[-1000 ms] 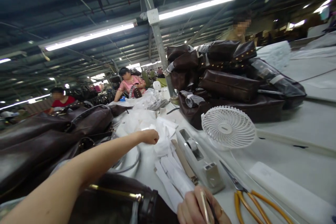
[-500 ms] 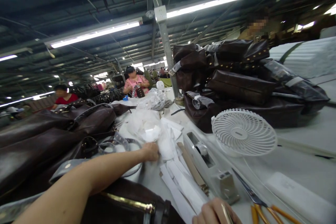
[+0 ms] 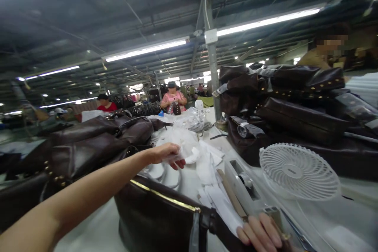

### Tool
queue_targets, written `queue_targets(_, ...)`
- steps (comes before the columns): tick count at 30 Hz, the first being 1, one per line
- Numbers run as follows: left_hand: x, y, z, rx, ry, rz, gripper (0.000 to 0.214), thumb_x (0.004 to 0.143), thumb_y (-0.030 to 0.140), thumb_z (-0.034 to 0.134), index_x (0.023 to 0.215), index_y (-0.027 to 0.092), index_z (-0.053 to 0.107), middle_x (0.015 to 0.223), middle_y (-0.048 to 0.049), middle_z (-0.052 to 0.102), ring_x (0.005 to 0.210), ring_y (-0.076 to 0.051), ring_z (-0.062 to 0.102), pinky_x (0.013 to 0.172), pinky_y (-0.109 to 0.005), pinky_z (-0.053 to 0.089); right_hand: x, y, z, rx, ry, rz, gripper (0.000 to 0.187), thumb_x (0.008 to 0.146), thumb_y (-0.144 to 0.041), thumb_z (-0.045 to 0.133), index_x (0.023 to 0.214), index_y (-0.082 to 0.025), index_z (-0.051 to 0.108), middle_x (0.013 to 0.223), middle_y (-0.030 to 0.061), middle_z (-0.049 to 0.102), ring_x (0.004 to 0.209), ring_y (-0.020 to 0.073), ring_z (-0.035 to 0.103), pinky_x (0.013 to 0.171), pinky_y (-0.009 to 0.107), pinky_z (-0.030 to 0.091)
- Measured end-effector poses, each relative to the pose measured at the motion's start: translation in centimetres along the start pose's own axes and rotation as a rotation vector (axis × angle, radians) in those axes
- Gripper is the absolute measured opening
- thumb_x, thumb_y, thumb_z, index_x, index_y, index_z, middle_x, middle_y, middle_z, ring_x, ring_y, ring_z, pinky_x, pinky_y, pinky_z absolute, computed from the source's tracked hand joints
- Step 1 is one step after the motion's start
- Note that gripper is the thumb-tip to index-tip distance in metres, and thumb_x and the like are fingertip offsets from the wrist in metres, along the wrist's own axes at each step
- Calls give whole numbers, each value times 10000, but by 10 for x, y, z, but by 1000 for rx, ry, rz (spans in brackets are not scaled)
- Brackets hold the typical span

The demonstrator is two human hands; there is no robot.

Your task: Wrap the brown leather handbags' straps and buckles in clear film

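My left hand (image 3: pixel 169 155) reaches out over the table, fingers closed on a thin piece of clear plastic (image 3: pixel 182 152). Below that arm stands a dark brown leather handbag (image 3: pixel 156 208) with a gold zipper along its top. At the lower right, my right hand (image 3: pixel 261 233) has its fingers bent together beside the bag's strap (image 3: pixel 226 226) and the near end of a grey tape dispenser (image 3: pixel 243 185). What those fingers hold, if anything, is hidden. White paper strips (image 3: pixel 220 197) lie between my hands.
Brown bags (image 3: pixel 97 141) cover the left side, and more bags (image 3: pixel 298 114) are piled at the right. A white fan (image 3: pixel 298 171) and partly hidden scissors (image 3: pixel 298 230) lie right of the dispenser. A person in pink (image 3: pixel 173 100) sits across the table.
My left hand has lifted from the table with clear plastic in it. The view has turned left and up, so more of the handbag shows. My right hand now lies by the dispenser's end.
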State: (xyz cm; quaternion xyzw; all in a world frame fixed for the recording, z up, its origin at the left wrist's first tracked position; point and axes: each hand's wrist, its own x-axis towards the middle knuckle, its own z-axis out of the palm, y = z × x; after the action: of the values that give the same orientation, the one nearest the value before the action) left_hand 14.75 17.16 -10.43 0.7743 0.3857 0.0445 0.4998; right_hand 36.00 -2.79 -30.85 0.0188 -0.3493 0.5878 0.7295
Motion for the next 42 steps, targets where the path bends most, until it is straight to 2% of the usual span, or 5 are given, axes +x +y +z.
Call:
queue_targets(5,-138,-19,20,-276,-10,136,265,712,260,531,855,96,682,818,-112,714,690,-209,678,593,-289,539,10,-22,47,-210,265,-57,470,628,-647,760,640,-262,490,548,-73,333,475,110,294,567,301,412)
queue_targets(10,-203,-68,74,-265,398,240,204,771,287,501,840,133,616,802,-41,626,763,-183,666,591,-225,498,41,-45,116,-712,12,339,333,804,-577,634,769,-246,611,756,9,562,692,179,510,680,341,441)
queue_targets(19,-155,-48,151,-409,505,656,133,752,166,405,695,168,526,805,-37,564,748,-154,577,641,-245,487,107,-37,206,-922,-250,1009,390,710,-500,775,888,-158,719,778,42,654,765,186,625,805,346,481)
queue_targets(25,-154,-35,151,-109,599,718,183,773,123,450,743,177,623,1100,-76,592,1069,-218,537,1024,-334,395,119,-23,207,-957,-183,883,423,691,-473,803,939,-137,737,780,52,679,651,110,581,572,198,431)
queue_targets(42,-151,-50,138,-170,609,808,168,687,73,414,585,197,462,944,-46,588,964,-196,567,937,-286,428,137,6,216,-1096,-163,1063,336,729,-411,779,910,-134,720,729,17,666,621,125,620,546,210,476)
